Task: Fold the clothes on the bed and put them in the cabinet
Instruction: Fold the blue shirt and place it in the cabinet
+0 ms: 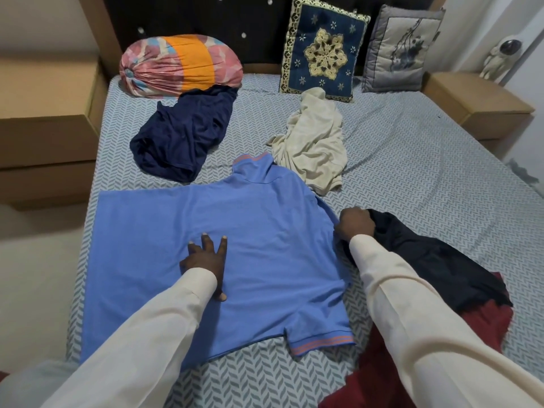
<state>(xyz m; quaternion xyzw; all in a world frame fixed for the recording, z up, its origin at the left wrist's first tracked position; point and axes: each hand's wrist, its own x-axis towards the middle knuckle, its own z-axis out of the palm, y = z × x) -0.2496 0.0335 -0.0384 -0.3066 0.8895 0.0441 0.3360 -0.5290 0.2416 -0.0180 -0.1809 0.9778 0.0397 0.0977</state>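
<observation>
Five garments lie on a bed (412,136) with a patterned sheet. At the left, a navy shirt (182,136) sits crumpled below a striped bundle (179,64). A blue polo shirt (265,231) lies spread flat, back up, near the bed's front edge. The left hand (206,257) presses on its middle, grip open, fingers spread. A cream garment (315,142) lies crumpled just beyond the collar. The right hand (354,225) has its grip closed, pinching the polo's right edge. Black cloth (426,260) and red cloth (482,322) lie beside it.
</observation>
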